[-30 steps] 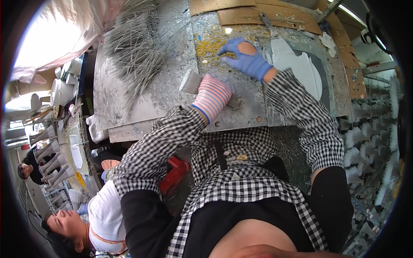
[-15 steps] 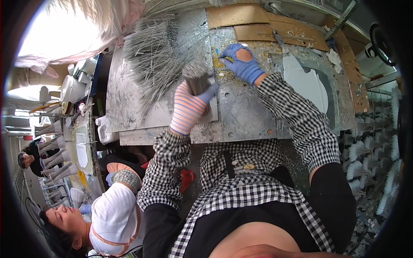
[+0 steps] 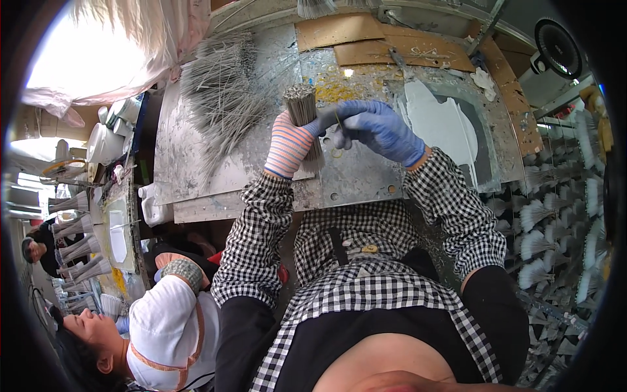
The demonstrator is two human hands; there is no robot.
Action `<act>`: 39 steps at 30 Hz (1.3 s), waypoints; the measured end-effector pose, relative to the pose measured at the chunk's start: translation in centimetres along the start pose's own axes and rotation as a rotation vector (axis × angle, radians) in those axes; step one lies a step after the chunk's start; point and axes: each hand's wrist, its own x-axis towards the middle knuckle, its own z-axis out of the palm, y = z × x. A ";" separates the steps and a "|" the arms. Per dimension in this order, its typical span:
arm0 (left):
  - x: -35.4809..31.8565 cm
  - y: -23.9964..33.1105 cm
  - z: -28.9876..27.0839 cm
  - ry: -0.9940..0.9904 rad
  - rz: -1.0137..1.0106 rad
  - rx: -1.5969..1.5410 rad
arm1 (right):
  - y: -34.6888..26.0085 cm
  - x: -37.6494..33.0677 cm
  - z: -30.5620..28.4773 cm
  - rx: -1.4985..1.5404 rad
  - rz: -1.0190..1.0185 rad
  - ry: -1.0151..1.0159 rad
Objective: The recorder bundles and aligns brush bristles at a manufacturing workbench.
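My left hand (image 3: 292, 145), in a striped glove with a grey-blue thumb, is closed around a thick bundle of thin grey rods (image 3: 300, 108), held upright just over the table. Beside it, my right hand (image 3: 382, 130) in a blue glove is pinched, its fingertips close to the left thumb. A thin yellowish rubber band (image 3: 338, 119) shows at those fingertips. Behind the hands, a scatter of yellow rubber bands (image 3: 334, 90) lies on the table. To the left spreads a loose heap of the same long grey rods (image 3: 219, 91).
The stained worktable (image 3: 362, 179) has round holes near its front edge. White paste (image 3: 434, 121) covers a board at the right. Cardboard sheets (image 3: 405, 49) and a scraper (image 3: 397, 59) lie at the back. Racks of bundles (image 3: 545, 222) stand right; a co-worker (image 3: 166, 320) is at left.
My right hand has come from the rubber bands toward the left hand, now pinching one. The left hand still grips the bundle, which stands more upright and sharper. The whole view has shifted slightly.
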 end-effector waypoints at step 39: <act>-13.0 -1.7 0.1 -0.179 -0.006 -0.053 | 1.8 2.6 10.0 -1.085 -0.495 -0.319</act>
